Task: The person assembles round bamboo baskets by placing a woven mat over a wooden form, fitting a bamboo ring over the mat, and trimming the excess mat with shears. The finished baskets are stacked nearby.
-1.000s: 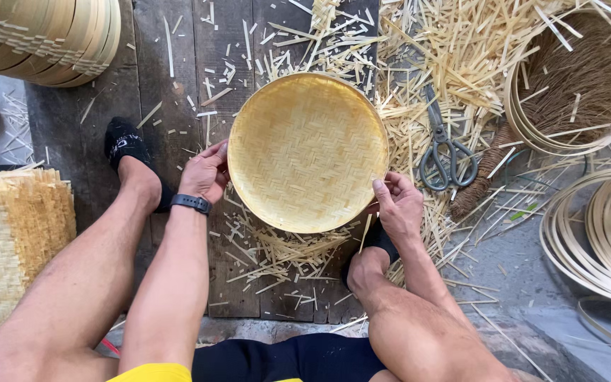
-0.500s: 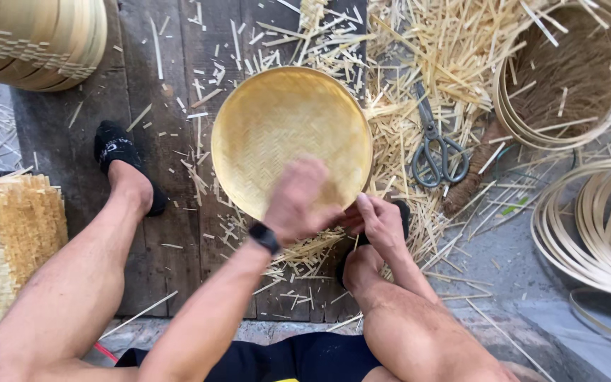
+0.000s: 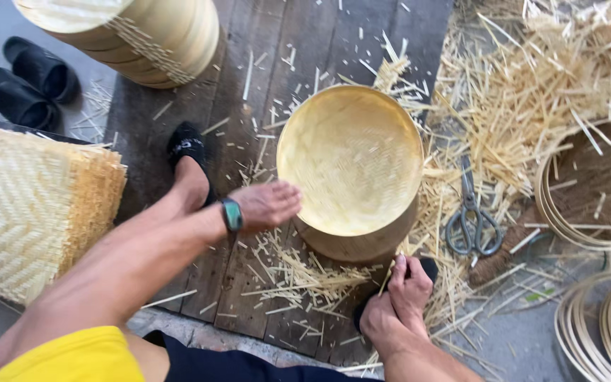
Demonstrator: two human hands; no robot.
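My left hand (image 3: 266, 205) is flat and loose, fingers together, palm down, at the left rim of the round woven bamboo tray (image 3: 351, 159); fingertips touch or nearly touch the rim, can't tell which. It holds nothing. Dark watch (image 3: 232, 215) on that wrist. My right hand (image 3: 401, 297) is low, below the tray, fingers curled tight around a thin bamboo strip (image 3: 388, 276) that pokes up from the fist. The tray sits tilted, concave side up, on a round wooden block (image 3: 362, 244), over the dark plank floor (image 3: 263, 106). Loose bamboo slivers (image 3: 305, 279) lie scattered between my hands, just under the block.

Right of the tray: scissors (image 3: 472, 219) flat on a thick litter of cut bamboo straw (image 3: 532, 92), blades pointing away from me. Further right, a bamboo hoop (image 3: 553, 219) around a dark mat, and coiled bamboo strips (image 3: 602, 325) in the bottom right corner. Top left: stack of finished bamboo trays (image 3: 150, 35) on edge of the planks. Left edge: pile of flat woven bamboo mats (image 3: 30, 212), diamond pattern. Two black sandals (image 3: 30, 81) top left on concrete. My left foot in a black shoe (image 3: 187, 145) on the planks, near the mats. Yellow shirt (image 3: 72, 357) bottom left.
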